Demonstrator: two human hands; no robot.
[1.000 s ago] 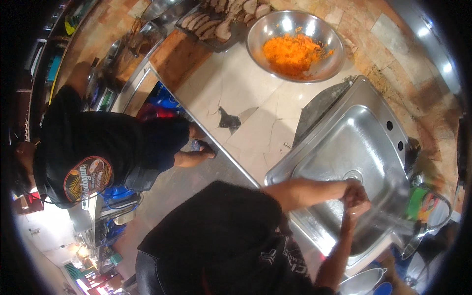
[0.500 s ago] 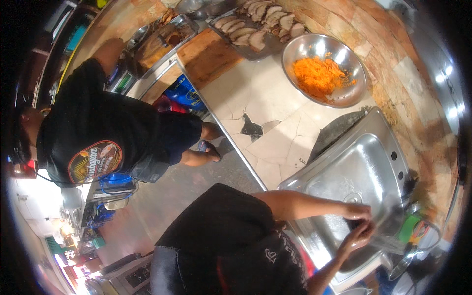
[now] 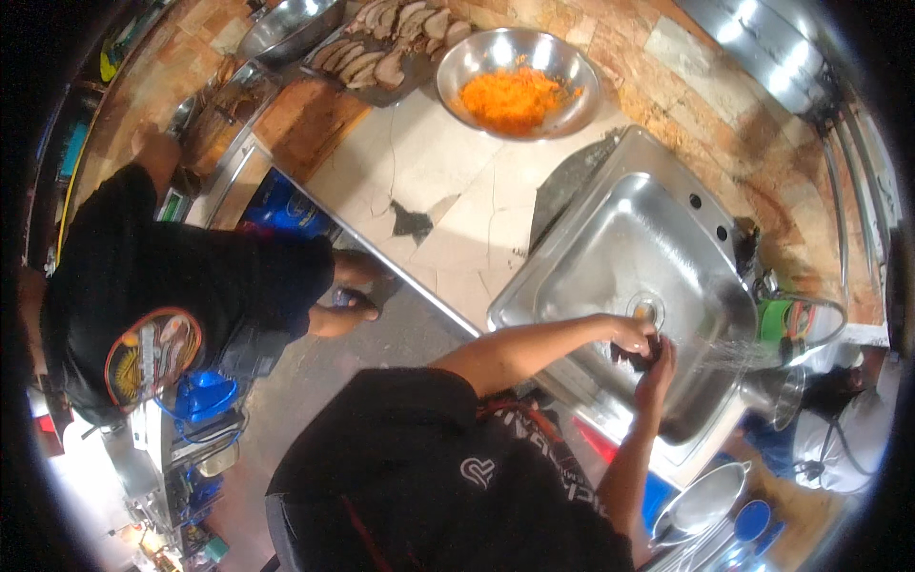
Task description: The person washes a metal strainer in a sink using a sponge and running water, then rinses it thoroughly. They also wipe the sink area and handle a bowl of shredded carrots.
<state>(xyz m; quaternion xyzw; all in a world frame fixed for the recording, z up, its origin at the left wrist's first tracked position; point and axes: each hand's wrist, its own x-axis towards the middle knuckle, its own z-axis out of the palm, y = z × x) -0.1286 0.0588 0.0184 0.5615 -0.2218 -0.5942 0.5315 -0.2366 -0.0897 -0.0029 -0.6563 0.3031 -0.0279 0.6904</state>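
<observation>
Both of my hands are together over the stainless steel sink (image 3: 610, 248), below the drain. My left hand (image 3: 629, 334) comes in from the left, its fingers curled over a small dark, soft-looking thing (image 3: 626, 358); its kind does not show. Reaching up from below, my right hand (image 3: 656, 370) presses against the same dark thing and my left fingers. Its own fingers are partly hidden, and both hands look wet. A spray of water (image 3: 715, 355) shows just to the right of them. A small brownish bit (image 3: 645, 313) lies at the drain.
A steel bowl (image 3: 581, 110) of shredded orange food stands on the cracked tile counter (image 3: 353, 172). Behind it lies a tray with pale slices (image 3: 391, 67). At left, another person in black (image 3: 172, 286) reaches toward the far counter. A metal strainer (image 3: 705, 500) sits at lower right.
The view has shifted, so the sink, bowl and counter sit further left and higher. My hands stay together over the sink, the right one now more upright beside the left.
</observation>
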